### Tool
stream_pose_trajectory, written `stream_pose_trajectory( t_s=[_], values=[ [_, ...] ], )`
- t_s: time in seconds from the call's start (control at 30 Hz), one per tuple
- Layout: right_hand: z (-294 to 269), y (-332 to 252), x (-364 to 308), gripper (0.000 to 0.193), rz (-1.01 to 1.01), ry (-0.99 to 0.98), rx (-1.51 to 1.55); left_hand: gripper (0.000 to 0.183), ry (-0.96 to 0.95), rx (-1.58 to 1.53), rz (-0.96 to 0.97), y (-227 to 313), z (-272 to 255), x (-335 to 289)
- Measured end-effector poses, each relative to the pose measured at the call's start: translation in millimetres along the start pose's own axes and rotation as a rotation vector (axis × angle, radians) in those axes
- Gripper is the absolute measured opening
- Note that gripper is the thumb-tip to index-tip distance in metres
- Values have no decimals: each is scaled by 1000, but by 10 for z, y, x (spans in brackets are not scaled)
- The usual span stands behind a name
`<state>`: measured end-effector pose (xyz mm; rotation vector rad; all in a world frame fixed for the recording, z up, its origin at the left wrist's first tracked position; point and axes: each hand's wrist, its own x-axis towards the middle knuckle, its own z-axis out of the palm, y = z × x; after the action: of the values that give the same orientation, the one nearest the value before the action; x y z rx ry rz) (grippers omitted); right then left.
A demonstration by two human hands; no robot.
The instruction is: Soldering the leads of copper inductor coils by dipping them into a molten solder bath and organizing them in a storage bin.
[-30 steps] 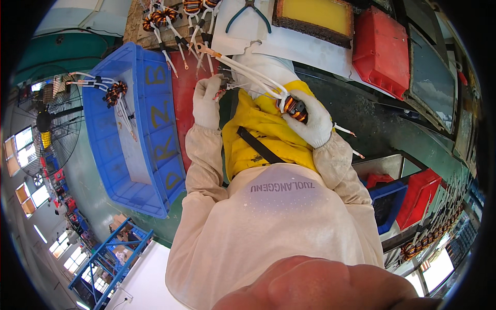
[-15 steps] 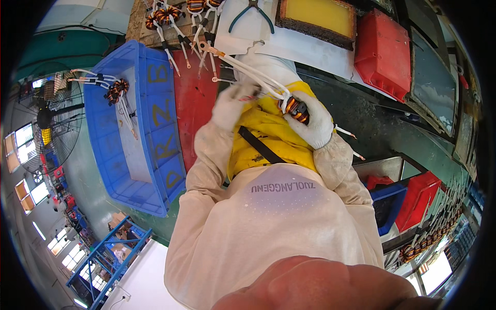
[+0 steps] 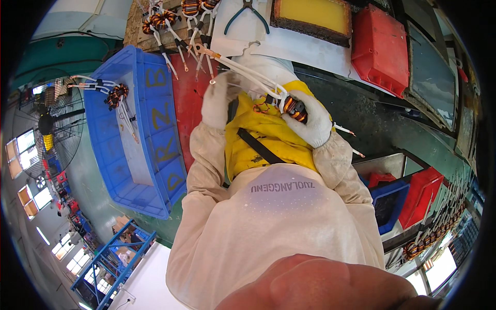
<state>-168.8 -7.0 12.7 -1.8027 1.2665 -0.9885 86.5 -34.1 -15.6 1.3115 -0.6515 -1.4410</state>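
My right hand (image 3: 314,121), in a white glove, is closed round a ring-shaped copper coil (image 3: 295,108) with black bands, held above my yellow apron (image 3: 258,139). Thick white leads (image 3: 248,72) run from the coil up and left to copper lugs (image 3: 202,49). More lead ends stick out to the right below that hand. My left hand (image 3: 216,101), also gloved, is raised left of the coil, beside the white leads. Its fingers are smeared by motion, so what they hold, if anything, does not show. Thin reddish wire (image 3: 263,107) lies by the coil's left side.
A blue crate (image 3: 160,129) at the left has another coil (image 3: 117,96) at its far end. Several coils (image 3: 163,19) lie on the bench, near pliers (image 3: 248,15), a yellow-filled tray (image 3: 312,15) and a red bin (image 3: 380,51). More bins (image 3: 418,196) stand at the right.
My left hand has moved left, away from the coil, and its forearm is more upright. My right hand still holds the coil in nearly the same place.
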Motion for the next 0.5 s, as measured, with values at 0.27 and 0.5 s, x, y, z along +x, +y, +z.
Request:
stream_pose_trajectory(
  t_s=[0.27,0.5],
  values=[
    [-16,38,-16,47,-13,-29,-5,37,112,120,66,128,-9,257],
    [-19,17,-15,47,-30,-41,-23,32,84,122,74,81,-69,362]
  ],
)
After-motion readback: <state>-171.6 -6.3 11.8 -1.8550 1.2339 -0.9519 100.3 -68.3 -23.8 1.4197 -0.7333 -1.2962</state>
